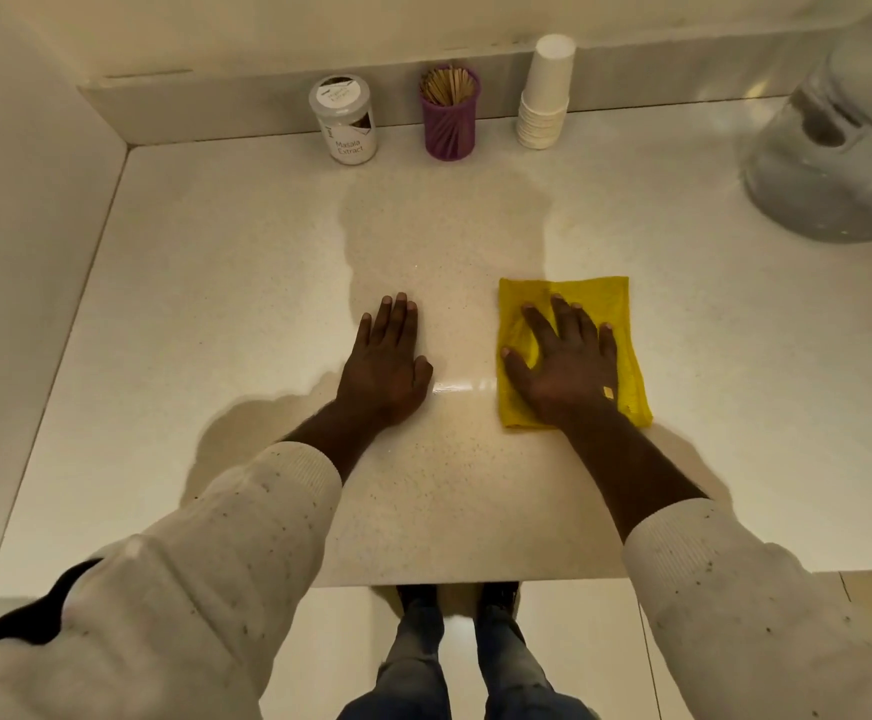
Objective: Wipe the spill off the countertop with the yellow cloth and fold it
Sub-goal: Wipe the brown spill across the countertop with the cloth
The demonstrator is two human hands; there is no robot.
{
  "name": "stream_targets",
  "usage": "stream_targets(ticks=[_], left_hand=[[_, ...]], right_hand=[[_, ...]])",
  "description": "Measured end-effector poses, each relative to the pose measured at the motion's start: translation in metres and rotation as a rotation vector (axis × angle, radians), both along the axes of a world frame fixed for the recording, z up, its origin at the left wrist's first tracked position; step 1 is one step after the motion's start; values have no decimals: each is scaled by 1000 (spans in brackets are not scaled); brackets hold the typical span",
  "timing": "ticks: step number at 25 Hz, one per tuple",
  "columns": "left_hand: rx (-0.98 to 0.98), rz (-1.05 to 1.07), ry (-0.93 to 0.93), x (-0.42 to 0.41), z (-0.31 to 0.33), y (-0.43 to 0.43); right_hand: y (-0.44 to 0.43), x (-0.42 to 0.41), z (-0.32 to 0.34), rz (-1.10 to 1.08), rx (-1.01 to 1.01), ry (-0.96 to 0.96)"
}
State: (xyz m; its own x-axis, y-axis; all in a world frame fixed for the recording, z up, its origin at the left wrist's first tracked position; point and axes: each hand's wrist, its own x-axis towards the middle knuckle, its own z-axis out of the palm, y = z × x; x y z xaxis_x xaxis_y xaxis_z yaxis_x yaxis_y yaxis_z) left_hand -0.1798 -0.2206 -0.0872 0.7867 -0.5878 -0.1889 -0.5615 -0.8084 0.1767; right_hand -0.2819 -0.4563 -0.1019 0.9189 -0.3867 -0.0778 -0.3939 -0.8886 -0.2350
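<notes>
Pale speckled countertop (247, 314) fills the view, and your two hands lie flat on it, well apart. Your right hand (564, 366) is spread open, palm down, pressing on the yellow cloth (613, 298), which looks already doubled into a rough rectangle under your fingers; you press it rather than grasp it. Your left hand (384, 363) rests flat on the bare surface with its fingers together, holding nothing.

You appear to be in the wiping step, with the cloth pinned under your palm. Between your thumbs a glossy wet streak (457, 387) shines, just beside the cloth's near-left edge (whether that is the spill itself or only glare I cannot tell for sure). If it is the spill, the next move calls for sliding the cloth leftward across that streak toward your left hand with the palm pressed down, then bringing in the left hand for the folding.

Counted, beyond your fingertips along the back edge:
- one white jar (344, 122) marked "Masala Extract", ahead of your left hand
- one purple holder of wooden sticks (449, 119), ahead of the gap between your hands
- one stack of white paper cups (545, 96), ahead of your right hand
- one cloth
- one clear rounded vessel (839, 148), far off to the right of your right hand
</notes>
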Motion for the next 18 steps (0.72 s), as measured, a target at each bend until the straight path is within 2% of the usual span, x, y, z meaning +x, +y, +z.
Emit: stream_targets(ticks=[4, 11, 18], left_hand=[[-14, 18, -9, -19, -1, -5], [-49, 94, -18, -36, -4, 7], [-22, 123, -30, -30, -4, 27]], right_hand=[[-5, -31, -4, -18, -70, -94], [9, -43, -14, 80, -107, 35], [98, -29, -9, 272, -28, -16]])
